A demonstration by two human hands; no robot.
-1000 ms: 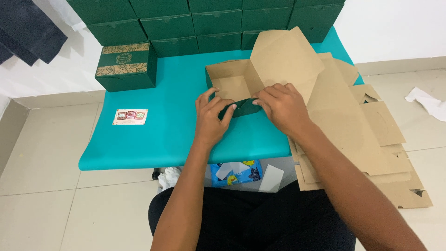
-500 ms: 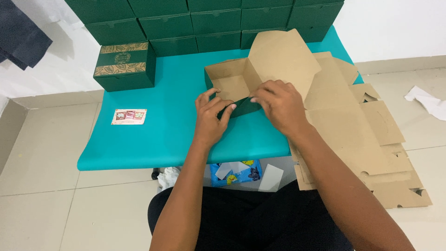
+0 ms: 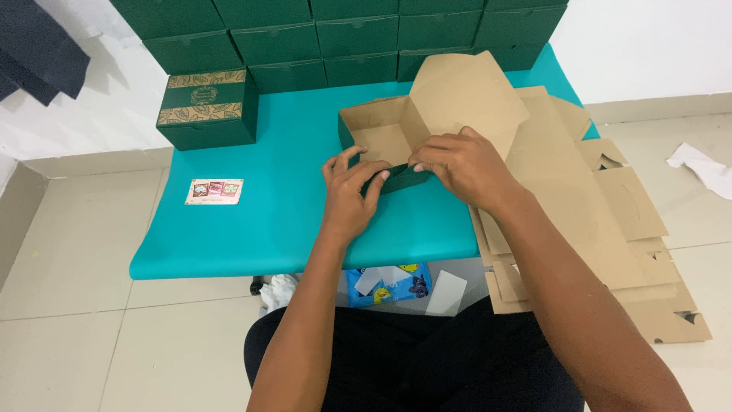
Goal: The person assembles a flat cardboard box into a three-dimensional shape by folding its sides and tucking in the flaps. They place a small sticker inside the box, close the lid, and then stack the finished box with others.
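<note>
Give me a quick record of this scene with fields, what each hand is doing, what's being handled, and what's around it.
Left hand: left hand, fingers on the near green wall of the half-folded box
Right hand: right hand, pressing the same wall from the other side
Box: open, brown inside, green outside, flap raised
Surface: teal mat
Right of box: stack of flat cardboard blanks
Behind: finished green boxes, one patterned box
Left on mat: small card

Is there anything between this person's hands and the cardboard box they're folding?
Nothing visible: the left hand and right hand both already grip the dark green front flap of the half-folded box.
</note>
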